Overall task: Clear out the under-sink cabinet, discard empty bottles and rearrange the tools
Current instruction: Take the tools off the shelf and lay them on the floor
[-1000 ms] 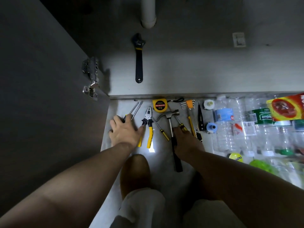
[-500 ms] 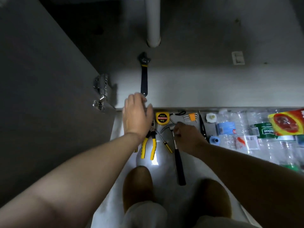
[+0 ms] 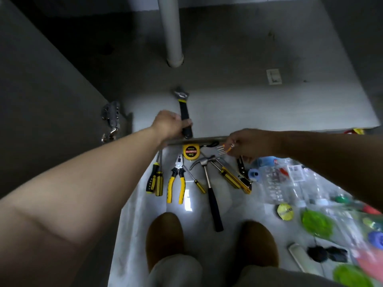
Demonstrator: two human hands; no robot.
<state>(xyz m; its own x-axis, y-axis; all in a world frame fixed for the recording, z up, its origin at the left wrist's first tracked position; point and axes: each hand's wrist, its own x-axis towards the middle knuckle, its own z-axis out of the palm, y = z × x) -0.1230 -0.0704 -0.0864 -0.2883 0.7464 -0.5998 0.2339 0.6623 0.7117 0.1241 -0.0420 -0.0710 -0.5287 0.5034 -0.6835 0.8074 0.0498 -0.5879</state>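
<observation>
A black adjustable wrench (image 3: 182, 104) lies on the cabinet floor (image 3: 259, 108) near its front edge, and my left hand (image 3: 169, 123) grips its handle. My right hand (image 3: 247, 143) pinches the orange hex key set (image 3: 222, 148) just above the floor in front of the cabinet. On the floor lie two screwdrivers (image 3: 154, 179), yellow pliers (image 3: 176, 181), a yellow tape measure (image 3: 190, 151), a small screwdriver (image 3: 195, 181), a hammer (image 3: 210, 187), another yellow-handled screwdriver (image 3: 232, 177) and a utility knife (image 3: 242, 168).
A white drain pipe (image 3: 170, 32) stands at the cabinet's back. The open door (image 3: 41, 104) with its hinges (image 3: 110, 119) is on the left. Clear plastic bottles (image 3: 290, 179), coloured caps and lids lie to the right. My knees (image 3: 164, 235) are below.
My left hand reached forward into the cabinet and closed on the wrench handle. My right hand left the hammer area and picked up the hex key set.
</observation>
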